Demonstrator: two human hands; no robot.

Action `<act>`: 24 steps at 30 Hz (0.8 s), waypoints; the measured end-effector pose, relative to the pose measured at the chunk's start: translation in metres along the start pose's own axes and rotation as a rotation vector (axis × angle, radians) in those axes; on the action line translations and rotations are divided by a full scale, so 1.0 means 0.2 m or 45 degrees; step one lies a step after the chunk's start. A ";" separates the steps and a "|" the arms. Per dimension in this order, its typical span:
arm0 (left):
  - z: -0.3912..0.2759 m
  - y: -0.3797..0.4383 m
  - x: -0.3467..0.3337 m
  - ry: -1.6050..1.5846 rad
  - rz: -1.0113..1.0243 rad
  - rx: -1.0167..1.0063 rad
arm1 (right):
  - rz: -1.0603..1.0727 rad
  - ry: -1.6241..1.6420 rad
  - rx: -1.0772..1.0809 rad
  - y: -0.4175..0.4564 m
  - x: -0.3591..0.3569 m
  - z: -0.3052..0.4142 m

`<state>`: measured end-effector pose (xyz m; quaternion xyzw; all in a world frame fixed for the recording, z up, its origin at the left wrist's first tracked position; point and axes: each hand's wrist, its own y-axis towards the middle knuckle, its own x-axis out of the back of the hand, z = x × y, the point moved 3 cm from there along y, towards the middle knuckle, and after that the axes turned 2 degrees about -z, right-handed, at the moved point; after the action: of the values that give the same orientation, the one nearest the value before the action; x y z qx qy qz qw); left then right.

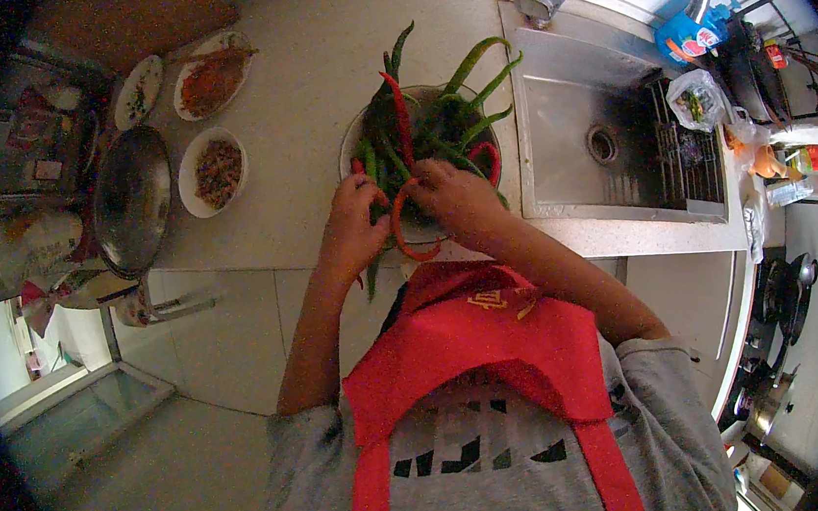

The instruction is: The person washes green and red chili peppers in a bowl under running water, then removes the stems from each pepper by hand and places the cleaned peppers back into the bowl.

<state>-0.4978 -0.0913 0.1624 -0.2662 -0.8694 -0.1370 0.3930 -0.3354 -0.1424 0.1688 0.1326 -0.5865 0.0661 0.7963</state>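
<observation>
A round bowl [346, 145] on the counter in front of me is heaped with long green chili peppers [479, 60] and a few red ones, many sticking out past its rim. My left hand [355, 220] is at the bowl's near left side, its fingers closed around a red chili pepper [381, 198] that is mostly hidden. Close beside it, over the near part of the bowl, my right hand [461, 197] pinches the end of a curved orange-red chili pepper [400, 228]. Another red chili pepper [402, 119] stands up out of the heap beyond my hands.
Right of the bowl lies a steel sink [566, 122] with a faucet [543, 2] and a wire rack [672, 149]. To the left stand a bowl of minced food [218, 172], a plate of reddish shreds [212, 86], a small plate [139, 93] and a large metal pan [133, 202].
</observation>
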 end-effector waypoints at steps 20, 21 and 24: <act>-0.05 -0.03 -0.03 0.220 -0.074 0.054 | -0.050 0.589 -0.069 0.13 0.00 -0.16; -0.06 -0.02 -0.03 0.246 -0.064 0.061 | -0.134 0.508 0.074 0.14 0.01 -0.15; -0.05 0.01 -0.03 0.235 -0.025 0.118 | 0.207 0.185 -0.023 0.06 -0.07 -0.04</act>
<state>-0.4873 -0.0968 0.1649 -0.2254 -0.8375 -0.1246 0.4820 -0.3353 -0.1268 0.1540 0.0724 -0.5366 0.1345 0.8299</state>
